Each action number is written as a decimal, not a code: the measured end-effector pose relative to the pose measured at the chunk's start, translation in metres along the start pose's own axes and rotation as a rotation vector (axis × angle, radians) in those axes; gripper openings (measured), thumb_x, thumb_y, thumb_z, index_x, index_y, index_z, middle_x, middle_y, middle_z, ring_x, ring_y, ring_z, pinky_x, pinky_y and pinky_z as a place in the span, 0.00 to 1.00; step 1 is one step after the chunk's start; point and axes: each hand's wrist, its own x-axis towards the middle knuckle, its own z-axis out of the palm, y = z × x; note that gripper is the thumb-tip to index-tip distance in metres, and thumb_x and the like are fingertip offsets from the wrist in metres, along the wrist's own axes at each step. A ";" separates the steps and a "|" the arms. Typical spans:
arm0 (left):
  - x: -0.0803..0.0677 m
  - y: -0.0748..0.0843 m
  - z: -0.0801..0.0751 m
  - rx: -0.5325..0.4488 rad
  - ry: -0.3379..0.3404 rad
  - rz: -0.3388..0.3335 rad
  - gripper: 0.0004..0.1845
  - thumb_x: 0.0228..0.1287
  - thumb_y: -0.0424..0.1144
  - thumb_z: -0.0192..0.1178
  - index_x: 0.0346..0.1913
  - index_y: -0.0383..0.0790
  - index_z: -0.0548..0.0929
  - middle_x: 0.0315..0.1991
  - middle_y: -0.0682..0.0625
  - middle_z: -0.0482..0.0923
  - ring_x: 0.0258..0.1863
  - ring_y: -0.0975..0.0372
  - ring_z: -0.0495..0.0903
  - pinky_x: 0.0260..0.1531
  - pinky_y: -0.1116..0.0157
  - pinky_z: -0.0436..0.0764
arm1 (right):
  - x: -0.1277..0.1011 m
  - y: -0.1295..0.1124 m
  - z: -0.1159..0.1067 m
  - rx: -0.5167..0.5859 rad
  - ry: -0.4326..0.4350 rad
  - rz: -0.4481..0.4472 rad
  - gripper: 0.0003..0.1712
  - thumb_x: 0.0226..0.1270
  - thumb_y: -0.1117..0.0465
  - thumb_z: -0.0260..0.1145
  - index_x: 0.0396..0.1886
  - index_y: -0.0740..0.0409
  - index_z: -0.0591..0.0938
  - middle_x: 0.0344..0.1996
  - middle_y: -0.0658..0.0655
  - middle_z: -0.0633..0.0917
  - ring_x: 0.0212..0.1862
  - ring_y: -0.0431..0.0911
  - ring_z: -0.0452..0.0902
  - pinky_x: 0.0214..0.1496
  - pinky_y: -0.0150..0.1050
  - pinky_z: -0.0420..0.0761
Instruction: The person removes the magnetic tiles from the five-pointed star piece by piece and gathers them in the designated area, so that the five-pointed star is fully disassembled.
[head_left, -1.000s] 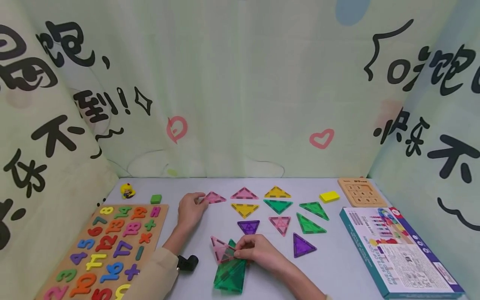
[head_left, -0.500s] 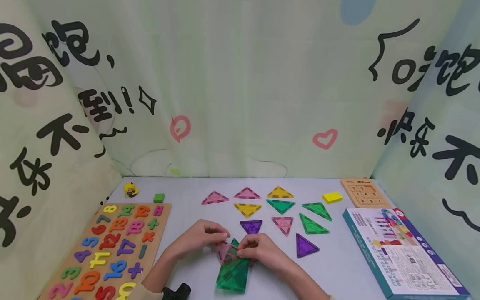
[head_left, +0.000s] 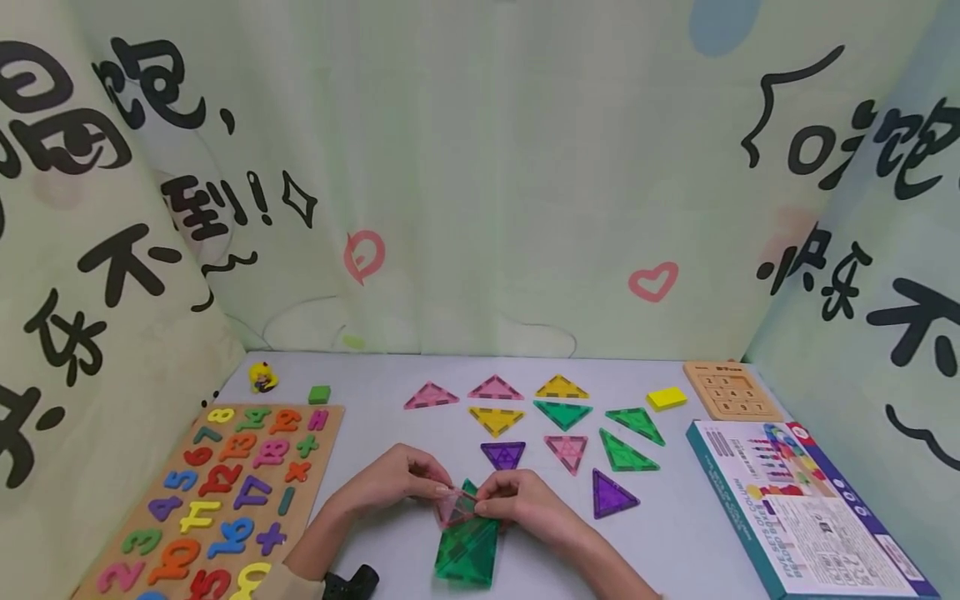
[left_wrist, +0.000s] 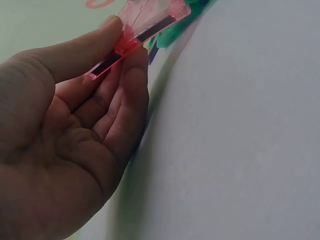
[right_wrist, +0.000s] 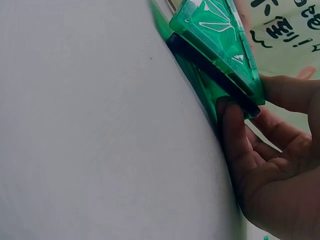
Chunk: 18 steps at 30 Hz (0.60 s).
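Near the front middle of the table, a green magnetic tile piece [head_left: 467, 552] lies below a pink triangular magnetic tile [head_left: 454, 510]. My left hand [head_left: 401, 478] pinches the pink tile between thumb and fingers; its black-magnet edge [left_wrist: 156, 29] shows close up in the left wrist view. From the other side, my right hand [head_left: 521, 502] grips the corner of the green tiles. The right wrist view has a clear green triangle [right_wrist: 227, 37] stacked against a dark purple tile edge [right_wrist: 212, 70], with thumb and fingers around their end.
Loose triangular tiles lie beyond the hands, among them a purple one [head_left: 613, 493], a green one [head_left: 627, 452] and a pink one [head_left: 431, 395]. A wooden number board [head_left: 318, 467] is at left. At right stand a box [head_left: 810, 508] and a small wooden board [head_left: 731, 392].
My left hand has come from the far-left pink tile, leaving it on the table, to the pink tile beside my right hand, and now pinches it. The right hand has kept its hold.
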 end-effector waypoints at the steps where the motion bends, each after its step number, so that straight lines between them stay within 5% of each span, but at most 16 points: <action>1: 0.000 0.000 -0.001 -0.005 0.006 0.001 0.11 0.60 0.45 0.71 0.39 0.40 0.90 0.32 0.53 0.87 0.32 0.64 0.76 0.35 0.66 0.76 | 0.000 0.000 0.000 0.002 -0.001 -0.001 0.14 0.64 0.55 0.70 0.41 0.61 0.84 0.30 0.47 0.84 0.32 0.41 0.75 0.37 0.36 0.76; 18: 0.002 -0.005 -0.006 -0.074 0.071 -0.024 0.14 0.61 0.44 0.69 0.42 0.36 0.89 0.32 0.53 0.87 0.30 0.66 0.79 0.35 0.68 0.80 | -0.002 -0.002 0.001 0.045 0.013 0.008 0.14 0.62 0.56 0.72 0.40 0.62 0.84 0.28 0.48 0.86 0.29 0.40 0.76 0.32 0.34 0.79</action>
